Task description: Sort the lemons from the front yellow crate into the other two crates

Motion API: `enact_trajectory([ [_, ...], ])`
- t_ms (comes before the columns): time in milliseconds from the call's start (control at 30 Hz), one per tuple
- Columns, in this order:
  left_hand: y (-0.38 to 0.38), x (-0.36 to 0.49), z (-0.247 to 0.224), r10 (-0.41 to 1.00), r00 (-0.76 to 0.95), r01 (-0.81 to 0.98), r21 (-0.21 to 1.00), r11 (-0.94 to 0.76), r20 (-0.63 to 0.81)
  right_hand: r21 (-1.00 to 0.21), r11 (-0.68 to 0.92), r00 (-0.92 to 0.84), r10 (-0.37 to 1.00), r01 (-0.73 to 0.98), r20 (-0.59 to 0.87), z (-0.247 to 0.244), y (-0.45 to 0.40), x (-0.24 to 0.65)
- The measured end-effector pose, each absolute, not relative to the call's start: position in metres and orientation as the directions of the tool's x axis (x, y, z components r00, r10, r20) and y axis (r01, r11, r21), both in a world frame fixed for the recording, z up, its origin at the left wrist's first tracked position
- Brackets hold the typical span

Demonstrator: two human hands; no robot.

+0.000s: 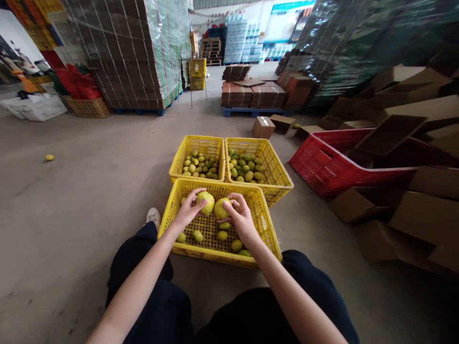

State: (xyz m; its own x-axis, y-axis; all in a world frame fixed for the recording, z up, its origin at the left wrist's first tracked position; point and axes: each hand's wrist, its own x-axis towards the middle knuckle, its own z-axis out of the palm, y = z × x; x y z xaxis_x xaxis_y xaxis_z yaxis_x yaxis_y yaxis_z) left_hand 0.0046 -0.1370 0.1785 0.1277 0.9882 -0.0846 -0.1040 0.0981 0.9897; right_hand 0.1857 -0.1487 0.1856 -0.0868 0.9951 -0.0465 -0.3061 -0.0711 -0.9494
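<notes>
My left hand (189,208) is closed around a yellow-green lemon (206,203), with the thumb resting on its near face. Close beside it, my right hand (242,216) grips a second lemon (221,208). Both lemons are held above the front yellow plastic crate (218,255), which stands between my legs. Several loose lemons, among them a greenish one (197,235), lie scattered on its perforated bottom. Behind this crate are two more yellow crates side by side: the left crate (174,160) and the right crate (274,165) each contain many yellow and green lemons.
A red crate (332,167) with cardboard in it stands to the right, among open cardboard boxes (425,215). One lemon (49,157) lies on the floor at left. Farther back are a small carton (263,127), a pallet of flattened cardboard (253,95) and tall wrapped stacks (124,52).
</notes>
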Motion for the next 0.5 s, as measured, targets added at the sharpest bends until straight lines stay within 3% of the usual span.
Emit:
enact_trajectory([
  [267,-0.1381,0.0081,0.1787,0.967,0.135,-0.319,0.915,0.247,-0.214,-0.873,-0.24,-0.164,0.969,-0.425,-0.187,0.1858,-0.147,0.1845],
  [500,-0.1374,0.0097,0.1774,0.955,0.162,-0.345,0.892,0.291,-0.249,-0.859,-0.27,-0.151,0.962,-0.435,-0.225,0.1823,-0.1434,0.1878],
])
